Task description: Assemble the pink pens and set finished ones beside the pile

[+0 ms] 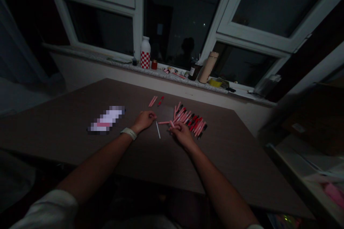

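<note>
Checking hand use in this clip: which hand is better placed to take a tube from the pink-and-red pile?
Probably the right hand: its fingers sit at the edge of the pile of slim pink-and-red tubes. The left hand, with a white watch strap, lies farther off, beyond a thin white stick.

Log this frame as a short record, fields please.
surface: brown tabletop
left hand: nearest a thin white stick; white wristband
right hand: fingers at a loose pink tube
beside: heap of pink-and-red tubes
rest: white bottle with red checks, tan flask, on the windowsill
</note>
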The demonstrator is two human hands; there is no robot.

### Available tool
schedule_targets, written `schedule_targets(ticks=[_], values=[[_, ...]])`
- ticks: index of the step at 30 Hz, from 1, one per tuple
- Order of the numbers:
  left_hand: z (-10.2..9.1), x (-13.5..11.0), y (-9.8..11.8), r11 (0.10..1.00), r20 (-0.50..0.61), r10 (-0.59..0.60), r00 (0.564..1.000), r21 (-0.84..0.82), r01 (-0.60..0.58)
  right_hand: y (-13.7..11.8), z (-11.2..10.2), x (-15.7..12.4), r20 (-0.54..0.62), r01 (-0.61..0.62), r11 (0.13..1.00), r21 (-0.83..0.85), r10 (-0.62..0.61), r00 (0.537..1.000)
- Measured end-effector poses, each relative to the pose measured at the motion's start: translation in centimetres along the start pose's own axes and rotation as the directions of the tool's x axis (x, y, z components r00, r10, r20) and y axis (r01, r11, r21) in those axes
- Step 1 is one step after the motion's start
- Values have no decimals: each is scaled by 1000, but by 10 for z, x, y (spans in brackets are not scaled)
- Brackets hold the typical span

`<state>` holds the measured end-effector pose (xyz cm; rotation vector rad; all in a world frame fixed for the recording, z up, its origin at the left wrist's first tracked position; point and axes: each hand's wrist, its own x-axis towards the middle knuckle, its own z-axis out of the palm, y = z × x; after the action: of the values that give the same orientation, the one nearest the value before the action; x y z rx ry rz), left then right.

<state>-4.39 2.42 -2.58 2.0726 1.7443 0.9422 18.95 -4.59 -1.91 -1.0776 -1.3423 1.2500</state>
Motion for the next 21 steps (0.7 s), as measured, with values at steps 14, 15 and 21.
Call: schedule_targets(ticks=[14,15,21], values=[[-8,-4,11,998,40,0,999,69,-2,-2,1,-2,-3,1,1000,13,-1,1000],[-8,-4,11,998,44,-6,999,63,3,-2,1,-1,-6,0,1000,9,0,1000],[-8,-2,8,997,31,-45,999,64,43,0,1,-1,-5,-1,999,34,1,1000]])
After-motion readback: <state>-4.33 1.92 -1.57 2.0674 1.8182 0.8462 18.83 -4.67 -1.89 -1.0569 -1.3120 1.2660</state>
